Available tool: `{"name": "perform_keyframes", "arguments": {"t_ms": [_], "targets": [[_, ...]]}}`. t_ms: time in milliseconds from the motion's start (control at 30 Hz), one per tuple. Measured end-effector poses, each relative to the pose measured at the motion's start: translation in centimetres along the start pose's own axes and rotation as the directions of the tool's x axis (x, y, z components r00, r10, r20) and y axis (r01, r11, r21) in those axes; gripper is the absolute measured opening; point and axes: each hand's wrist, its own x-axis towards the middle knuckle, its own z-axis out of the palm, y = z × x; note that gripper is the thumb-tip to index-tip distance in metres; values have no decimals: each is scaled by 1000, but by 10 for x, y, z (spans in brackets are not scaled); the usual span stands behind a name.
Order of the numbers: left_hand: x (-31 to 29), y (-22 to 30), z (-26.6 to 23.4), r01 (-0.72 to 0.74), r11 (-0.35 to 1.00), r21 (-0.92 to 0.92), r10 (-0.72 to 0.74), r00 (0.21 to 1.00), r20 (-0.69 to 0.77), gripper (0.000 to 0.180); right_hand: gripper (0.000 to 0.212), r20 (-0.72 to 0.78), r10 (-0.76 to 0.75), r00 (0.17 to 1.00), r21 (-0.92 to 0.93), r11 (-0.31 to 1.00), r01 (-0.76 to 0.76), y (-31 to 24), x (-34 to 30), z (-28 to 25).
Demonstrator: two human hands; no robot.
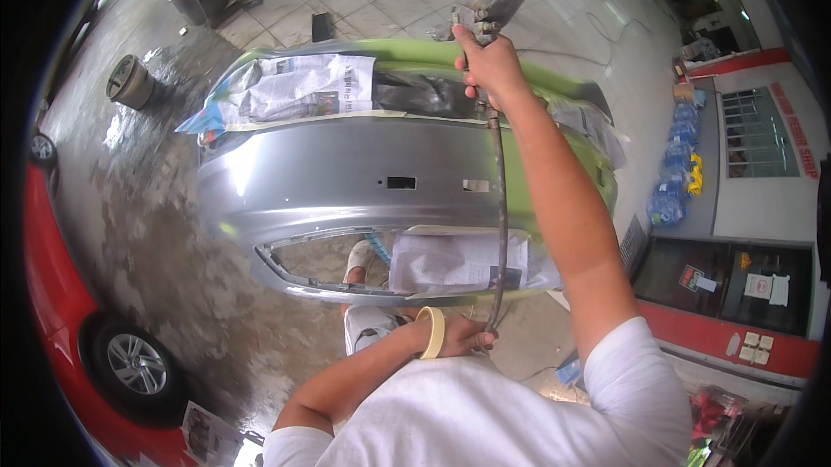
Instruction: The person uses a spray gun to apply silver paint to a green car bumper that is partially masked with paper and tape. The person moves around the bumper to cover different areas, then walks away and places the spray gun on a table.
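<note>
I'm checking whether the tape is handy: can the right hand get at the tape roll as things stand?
Probably not: the right hand is taken up gripping the spray gun, out over the panel, away from the tape roll around the left wrist.

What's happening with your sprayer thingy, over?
Right fingers gripping spray gun. Left fingers at hose. Silver-green car panel partly covered with paper. In the way: hose, crossing in front of panel.

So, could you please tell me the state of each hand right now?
Left hand: closed on the dark hose.
Right hand: closed around the spray gun, holding it by its handle.
</note>
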Motion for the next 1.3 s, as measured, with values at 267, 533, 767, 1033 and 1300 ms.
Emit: {"name": "perform_keyframes", "arguments": {"t_ms": [267,533,767,1033,1300], "targets": [[34,6,4,36,974,224,-66,989,130,64,41,-208,20,978,-35,999,-28,34,6,-117],[73,24,16,60,979,195,-104,969,226,72,42,-377,45,925,-112,989,-93,67,-3,-237],[105,50,23,3,999,40,-14,959,282,65,43,-469,21,883,-109,991,-82,90,1,-293],[133,44,41,-19,999,-43,30,965,262,80,44,-288,14,958,-134,989,-55,87,9,-300],[156,45,53,-66,985,-160,91,984,155,84,46,-430,-30,902,-365,920,-143,97,41,-319]]}}
